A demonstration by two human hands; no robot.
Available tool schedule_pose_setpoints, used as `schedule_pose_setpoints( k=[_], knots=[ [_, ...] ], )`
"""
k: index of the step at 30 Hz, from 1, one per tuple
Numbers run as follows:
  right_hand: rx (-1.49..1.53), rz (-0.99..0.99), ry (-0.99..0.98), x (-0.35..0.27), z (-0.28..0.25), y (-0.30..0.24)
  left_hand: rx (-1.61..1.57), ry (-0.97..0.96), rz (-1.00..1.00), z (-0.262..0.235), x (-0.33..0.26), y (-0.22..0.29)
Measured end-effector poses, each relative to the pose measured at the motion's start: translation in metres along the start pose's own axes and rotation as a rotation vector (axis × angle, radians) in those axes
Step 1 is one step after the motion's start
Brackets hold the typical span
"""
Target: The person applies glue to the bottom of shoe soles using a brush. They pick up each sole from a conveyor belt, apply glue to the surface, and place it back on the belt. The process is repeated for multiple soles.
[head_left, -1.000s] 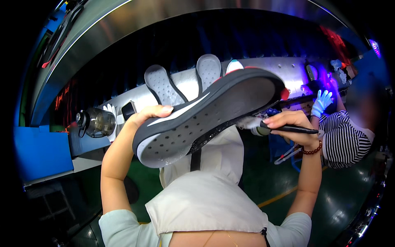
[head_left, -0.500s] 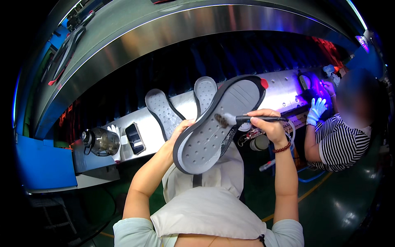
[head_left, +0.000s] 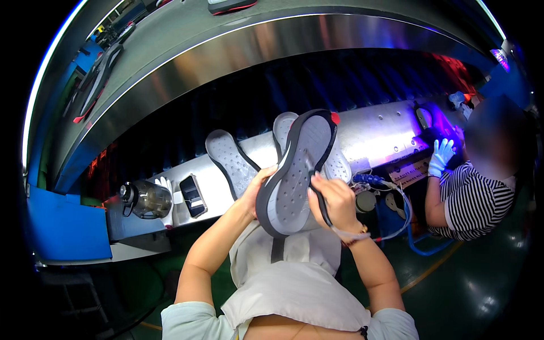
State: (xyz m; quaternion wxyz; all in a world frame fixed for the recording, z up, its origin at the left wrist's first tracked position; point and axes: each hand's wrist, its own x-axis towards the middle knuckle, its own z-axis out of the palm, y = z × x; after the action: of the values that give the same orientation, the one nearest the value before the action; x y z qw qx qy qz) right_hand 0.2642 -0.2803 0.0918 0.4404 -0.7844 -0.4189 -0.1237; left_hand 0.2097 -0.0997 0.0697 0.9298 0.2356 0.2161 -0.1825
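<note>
Held shoe sole (head_left: 296, 170) upright, left hand (head_left: 255, 190) fingers wrapped on its left edge. Right hand (head_left: 334, 201) fingers pinched brush (head_left: 322, 205) against sole's right edge. Beyond fingertips, two soles (head_left: 229, 161) lay on metal bench (head_left: 385, 130). Glass jar (head_left: 148, 199) well left. Co-worker's gloved hand (head_left: 441, 156) far right; open floor below.

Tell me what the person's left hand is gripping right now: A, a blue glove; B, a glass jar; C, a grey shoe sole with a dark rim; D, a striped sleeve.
C: the left hand clasps the edge of the grey shoe sole, raised with its tread facing the camera, while the right hand works a slim dark tool against it.
</note>
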Motion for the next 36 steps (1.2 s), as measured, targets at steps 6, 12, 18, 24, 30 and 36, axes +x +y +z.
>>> schedule_pose_setpoints(
  k=[6, 12, 18, 24, 30, 36],
  knots=[
    [0.457, 0.007, -0.217, -0.009, -0.026, -0.01, -0.016, 0.007, 0.086, -0.006, 0.003, 0.007],
    [0.45, 0.506, 0.169, 0.022, -0.026, 0.072, -0.126, -0.013, 0.044, -0.013, 0.007, -0.001],
    [0.643, 0.218, -0.359, 0.004, -0.051, 0.032, 0.027, -0.009, 0.018, 0.009, -0.004, 0.011],
    [1.502, 0.631, 0.822, -0.061, -0.108, 0.07, 0.222, -0.133, 0.381, 0.059, 0.0, 0.056],
    [1.263, 0.758, 0.852, -0.083, -0.095, 0.066, -0.268, -0.97, 0.605, 0.206, 0.136, 0.166],
    [1.129, 0.901, 0.838, -0.121, -0.109, 0.056, 0.445, -0.909, 0.211, 0.198, 0.129, 0.047]
  ],
)
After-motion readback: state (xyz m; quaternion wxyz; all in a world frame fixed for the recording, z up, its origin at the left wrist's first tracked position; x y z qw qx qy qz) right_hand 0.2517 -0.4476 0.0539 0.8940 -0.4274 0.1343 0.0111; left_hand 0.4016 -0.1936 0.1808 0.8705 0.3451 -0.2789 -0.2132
